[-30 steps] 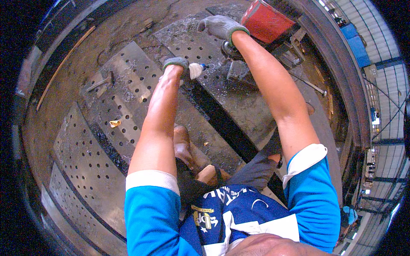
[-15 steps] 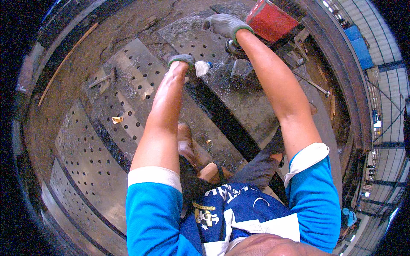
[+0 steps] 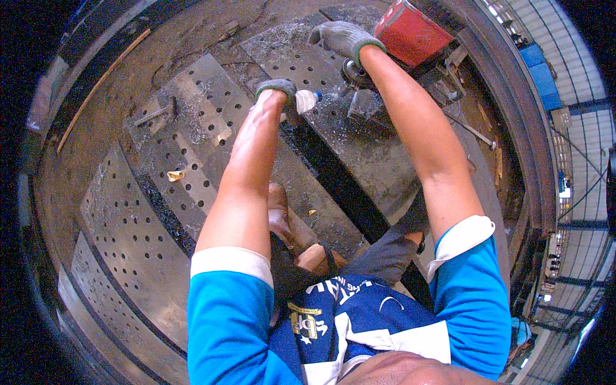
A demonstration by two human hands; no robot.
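My left hand [image 3: 277, 87], in a grey glove with a green cuff, is closed around a white plastic bottle [image 3: 307, 101]. The bottle lies tilted sideways, its blue cap pointing right, toward a metal block [image 3: 366, 106]. Farther away and to the right, my right hand [image 3: 341, 38] wears the same kind of glove. Its fingers are curled, and what they grip is hidden under them. Beside its wrist stands a machine with a red box-shaped housing [image 3: 414, 32]. A round metal part [image 3: 353, 69] of the machine sits below the right wrist.
Steel plates with rows of round holes [image 3: 128, 212] spread beneath me, with dark gaps between them. A hammer [image 3: 157, 114] lies at left, near a crumpled yellowish scrap [image 3: 175, 175]. At right rests a metal rod [image 3: 471, 131]. My boot [image 3: 278, 208] stands on the plates.
The view has shifted slightly. Both hands keep nearly the same places, the left one still on the bottle.
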